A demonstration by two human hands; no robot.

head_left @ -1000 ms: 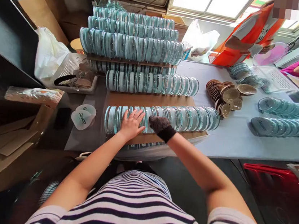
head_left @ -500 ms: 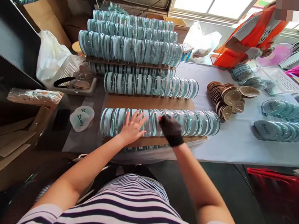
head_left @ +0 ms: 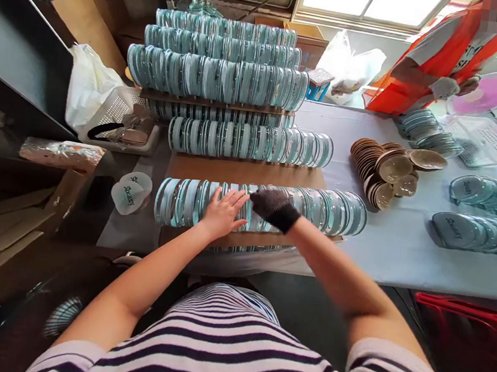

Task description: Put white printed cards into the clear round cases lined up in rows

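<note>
A long row of clear glass discs (head_left: 187,202), standing on edge and packed side by side, lies across cardboard in front of me. My left hand (head_left: 223,214) is bare and rests on the middle of this row with its fingers stretched out. Just to its right, my right hand (head_left: 273,207) wears a dark glove and sits over the same row, fingers curled together. What its fingertips grip, if anything, is hidden. The two hands nearly touch. Behind them a second row of glass discs (head_left: 249,142) stands along the cardboard (head_left: 245,172).
Stacked glass rows (head_left: 216,78) rise at the back. Brown discs (head_left: 366,164) and printed glass pieces (head_left: 464,232) lie to the right. On the left are a white basket (head_left: 122,107) and two printed pieces (head_left: 131,194). A person in an orange vest (head_left: 445,59) stands across the table.
My gloved right hand has moved left along the glass row, closer to my left hand. My left hand stays spread on the discs. The view has shifted slightly.
</note>
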